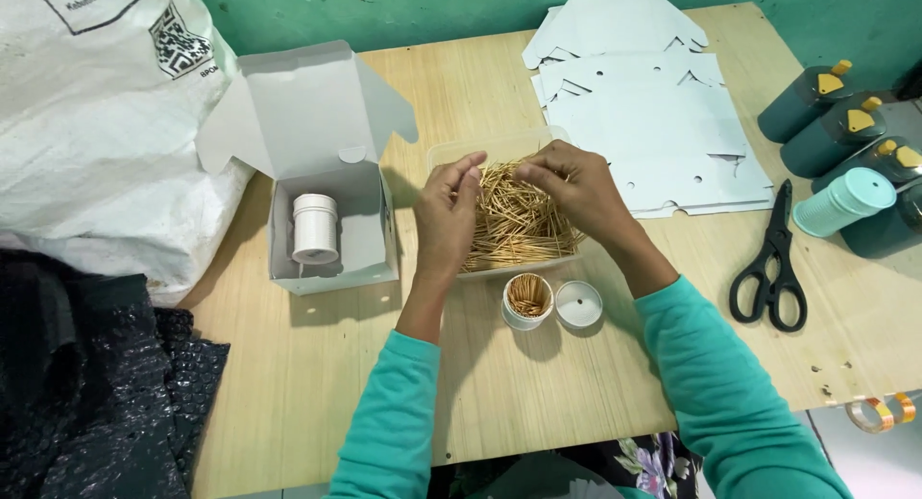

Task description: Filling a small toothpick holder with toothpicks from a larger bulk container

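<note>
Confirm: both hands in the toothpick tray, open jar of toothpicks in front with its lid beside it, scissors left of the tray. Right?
Not quite. In the head view the scissors lie right of the tray, not left. The rest holds: left hand and right hand are in the toothpicks, and the open jar stands in front with its lid beside it.

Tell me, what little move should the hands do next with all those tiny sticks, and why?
Probably carry the pinch of sticks down to the small round white container. Both the left hand and right hand are gathering thin wooden toothpicks over the clear plastic tray, and that container stands open just below, already holding toothpicks, its round white lid lying beside it.
</note>
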